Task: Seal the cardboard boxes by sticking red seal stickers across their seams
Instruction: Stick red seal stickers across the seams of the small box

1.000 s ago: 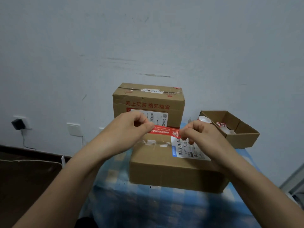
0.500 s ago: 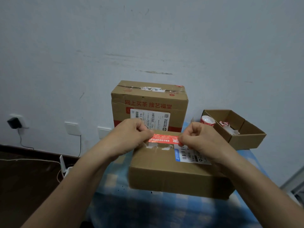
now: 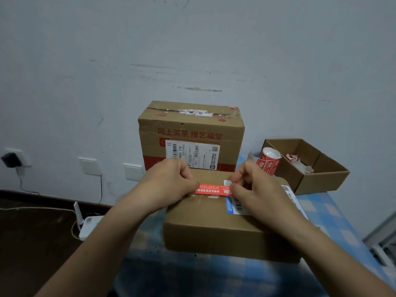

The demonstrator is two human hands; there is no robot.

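Red sticker (image 3: 213, 190): stretched over the near box (image 3: 227, 228) top; left hand (image 3: 169, 187) pinches its left end, right hand (image 3: 255, 189) its right. Sticker roll (image 3: 269, 162): behind the box's right corner.

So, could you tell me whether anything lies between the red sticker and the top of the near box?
Nothing visible does. The left hand and right hand pinch the red sticker by its ends over the near box; only flat tape scraps and a shipping label lie beneath.
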